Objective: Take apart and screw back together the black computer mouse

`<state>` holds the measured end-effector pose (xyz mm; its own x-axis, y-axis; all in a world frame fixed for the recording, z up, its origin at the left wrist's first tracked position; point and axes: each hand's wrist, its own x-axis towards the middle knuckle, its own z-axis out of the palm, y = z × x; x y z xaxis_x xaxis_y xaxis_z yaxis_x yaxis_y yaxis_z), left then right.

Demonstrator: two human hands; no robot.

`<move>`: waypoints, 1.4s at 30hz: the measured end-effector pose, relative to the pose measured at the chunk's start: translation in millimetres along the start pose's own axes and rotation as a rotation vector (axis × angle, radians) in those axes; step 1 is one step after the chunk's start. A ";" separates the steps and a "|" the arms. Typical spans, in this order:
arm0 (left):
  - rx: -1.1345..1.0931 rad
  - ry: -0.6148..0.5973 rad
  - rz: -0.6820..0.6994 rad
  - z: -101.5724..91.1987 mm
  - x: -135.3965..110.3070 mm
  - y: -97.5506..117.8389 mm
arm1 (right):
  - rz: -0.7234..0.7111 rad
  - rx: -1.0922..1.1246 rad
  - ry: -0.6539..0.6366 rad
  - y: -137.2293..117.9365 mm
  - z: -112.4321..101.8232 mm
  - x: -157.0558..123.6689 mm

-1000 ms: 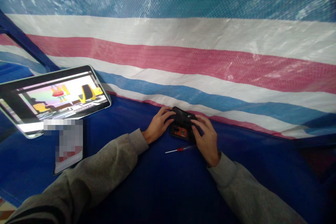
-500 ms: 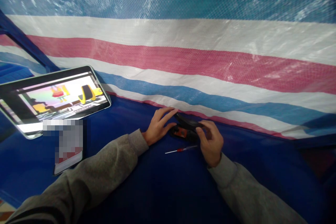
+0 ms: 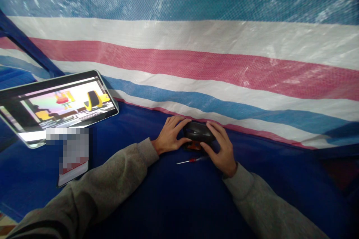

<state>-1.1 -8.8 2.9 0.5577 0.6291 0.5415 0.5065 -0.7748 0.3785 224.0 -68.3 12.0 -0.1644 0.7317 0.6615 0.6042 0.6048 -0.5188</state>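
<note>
A black computer mouse sits on the blue cloth near the striped tarp, with a strip of orange inner part showing under its top shell. My left hand curls against the mouse's left side. My right hand wraps its right side and front edge. Both hands press on the shell. A small red-handled screwdriver lies on the cloth just in front of the mouse, touched by neither hand.
A tablet playing a cartoon leans at the left. A phone lies flat below it. A striped woven tarp rises right behind the mouse. Blue cloth covers the surface in front.
The black top shell, lifted and tilted over the orange base half a second ago, now sits down on it. Both hands have closed in around the mouse.
</note>
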 end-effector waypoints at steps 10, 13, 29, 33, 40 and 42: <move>-0.179 -0.329 0.030 -2.7 4.7 4.4 | 0.009 -0.022 0.095 0.9 -5.4 -1.6; -0.172 -0.349 0.033 -2.1 5.5 5.3 | 0.006 -0.006 0.070 0.2 -6.9 -0.8; -0.107 -0.294 -0.085 -0.5 5.8 2.0 | 0.122 -0.049 -0.158 12.9 8.3 -5.6; -0.112 -0.308 -0.074 -0.5 5.9 1.4 | 0.107 -0.073 -0.211 13.9 8.5 -6.0; -0.107 -0.322 -0.067 0.2 6.0 0.4 | 0.093 -0.083 -0.291 16.3 11.2 -8.1; -0.111 -0.322 -0.062 0.0 6.1 0.5 | 0.094 -0.082 -0.303 16.4 11.5 -8.3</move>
<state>2.5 -5.3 6.4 0.7162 0.6490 0.2568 0.4809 -0.7256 0.4922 226.4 -60.9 -8.2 -0.3221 0.8511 0.4146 0.6865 0.5115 -0.5168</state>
